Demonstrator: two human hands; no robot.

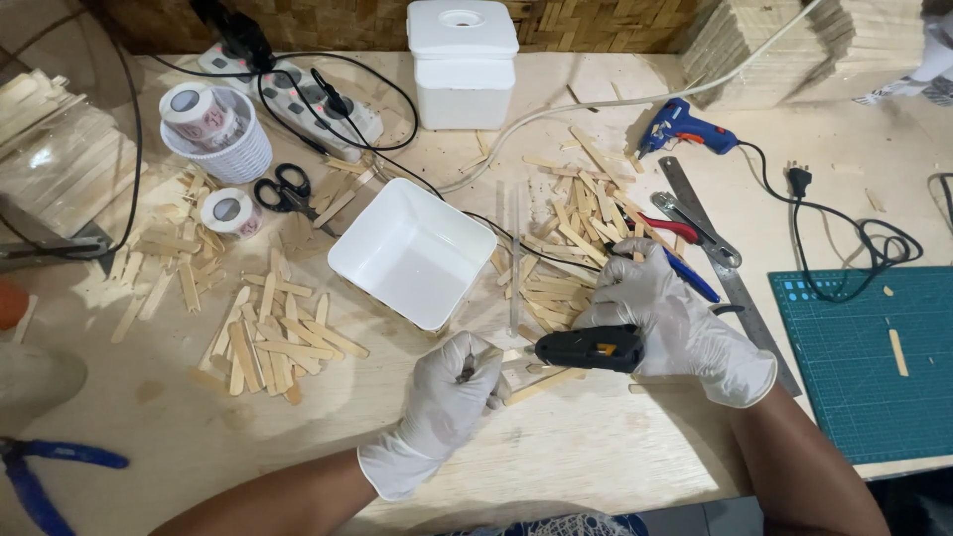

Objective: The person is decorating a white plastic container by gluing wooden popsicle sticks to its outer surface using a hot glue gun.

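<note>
**Glue gun held to a stick at the near edge of the desk**

A pale wooden desk (pixel 615 447) is seen from above, strewn with flat wooden sticks. At the far right a green cutting mat (pixel 854 367) is laid; at the middle a white square tub (pixel 412 253) is tilted on its side, its open mouth turned toward the camera. A heap of loose sticks (pixel 566 248) is spread just right of it, another (pixel 268 333) to its left.

The right hand (pixel 675 323), gloved in white, is closed around a black glue gun (pixel 588 348) — the nozzle is pointed left. The left hand (pixel 457 382), also gloved, is pinched shut on a small stick piece (pixel 496 359), held just off the nozzle tip. A longer stick (pixel 544 385) lies on the desk directly below.

The risks are judged as follows: hot glue could be dripped onto the glove or the desk, since the left fingertips are so near the nozzle; the piece could be set crooked if the pinch slips; the trailing black cord (pixel 496 226) could be snagged on the tub — dragging the gun off its mark.
</note>
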